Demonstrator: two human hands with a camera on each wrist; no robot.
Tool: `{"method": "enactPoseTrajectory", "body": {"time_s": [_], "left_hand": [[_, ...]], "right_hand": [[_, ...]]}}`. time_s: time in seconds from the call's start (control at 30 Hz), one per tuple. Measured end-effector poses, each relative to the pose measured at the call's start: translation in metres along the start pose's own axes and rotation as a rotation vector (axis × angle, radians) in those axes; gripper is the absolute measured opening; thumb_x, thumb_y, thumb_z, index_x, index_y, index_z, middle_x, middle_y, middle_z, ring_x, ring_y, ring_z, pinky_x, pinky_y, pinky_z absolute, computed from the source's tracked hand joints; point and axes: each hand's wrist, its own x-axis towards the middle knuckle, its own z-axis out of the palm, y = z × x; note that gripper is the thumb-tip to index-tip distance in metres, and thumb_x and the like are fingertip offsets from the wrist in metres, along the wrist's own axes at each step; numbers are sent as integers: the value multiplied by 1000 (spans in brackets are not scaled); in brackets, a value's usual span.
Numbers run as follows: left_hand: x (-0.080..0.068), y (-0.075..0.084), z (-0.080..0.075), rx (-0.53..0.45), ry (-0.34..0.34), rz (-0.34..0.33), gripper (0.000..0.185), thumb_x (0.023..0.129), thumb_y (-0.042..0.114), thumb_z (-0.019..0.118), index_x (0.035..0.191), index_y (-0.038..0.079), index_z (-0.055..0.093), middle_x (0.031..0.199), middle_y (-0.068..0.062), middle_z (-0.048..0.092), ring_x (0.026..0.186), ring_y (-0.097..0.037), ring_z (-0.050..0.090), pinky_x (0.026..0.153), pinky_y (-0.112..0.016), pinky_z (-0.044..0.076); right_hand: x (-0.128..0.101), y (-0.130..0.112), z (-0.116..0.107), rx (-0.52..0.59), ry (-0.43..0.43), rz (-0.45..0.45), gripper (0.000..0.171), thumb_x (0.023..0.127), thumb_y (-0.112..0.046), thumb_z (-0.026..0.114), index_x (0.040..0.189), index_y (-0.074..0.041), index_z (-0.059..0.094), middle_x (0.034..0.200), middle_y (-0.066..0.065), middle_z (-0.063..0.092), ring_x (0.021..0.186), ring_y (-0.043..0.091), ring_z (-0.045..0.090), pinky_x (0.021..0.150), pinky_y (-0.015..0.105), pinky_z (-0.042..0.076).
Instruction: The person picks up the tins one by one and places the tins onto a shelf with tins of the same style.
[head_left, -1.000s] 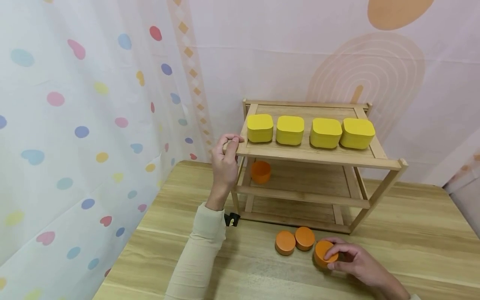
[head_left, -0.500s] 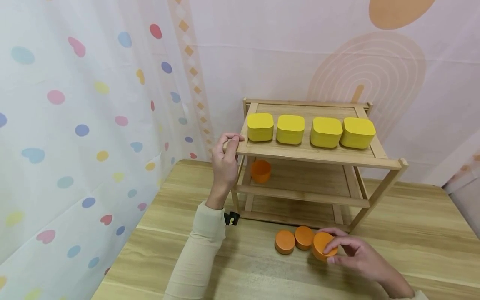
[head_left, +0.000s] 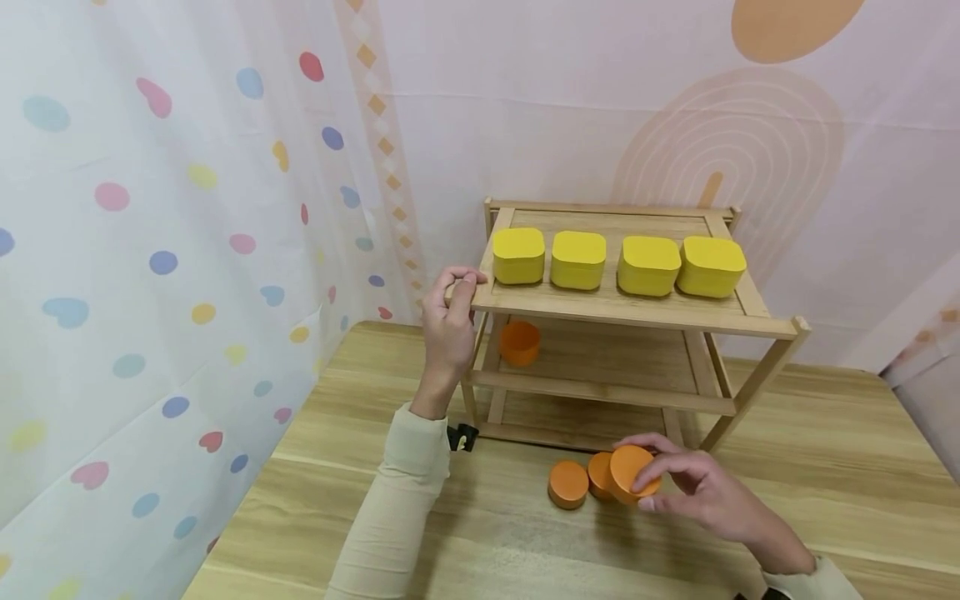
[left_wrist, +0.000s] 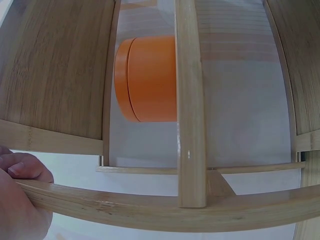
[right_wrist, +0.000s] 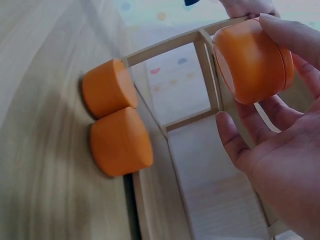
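Note:
My right hand (head_left: 701, 492) holds a round orange lidded container (right_wrist: 252, 62) between thumb and fingers, raised off the table in front of the rack. In the head view it partly covers a second orange container (head_left: 599, 477), which stands beside a third (head_left: 567, 485) on the table. My left hand (head_left: 450, 321) grips the top left front corner of the wooden rack (head_left: 600, 310). One more orange container (left_wrist: 150, 79) sits on the rack's middle shelf at the left, partly behind a rail in the left wrist view.
Several yellow rounded-square boxes (head_left: 578, 260) stand in a row on the rack's top shelf. A front rail (head_left: 600, 393) runs along the middle shelf. Patterned curtains (head_left: 187, 250) hang behind and to the left of the wooden table (head_left: 360, 375).
My right hand has lifted the orange container from the table and carried it up and left, toward the rack. The left hand stays on the rack's corner.

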Motion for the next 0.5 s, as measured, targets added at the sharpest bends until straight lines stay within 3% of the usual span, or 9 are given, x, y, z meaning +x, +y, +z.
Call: {"method": "enactPoseTrajectory", "body": {"time_s": [0.5], "left_hand": [[1,-2,0,4,1,5,30,103,22,46,95,1,66,59,-3,42,46,-14,31,45,-24,26]], "right_hand": [[32,-11,0,9,-15,-78,49,81,26,59,115,-9,67,144,22,44,132,20,49,99,25,46]]}}
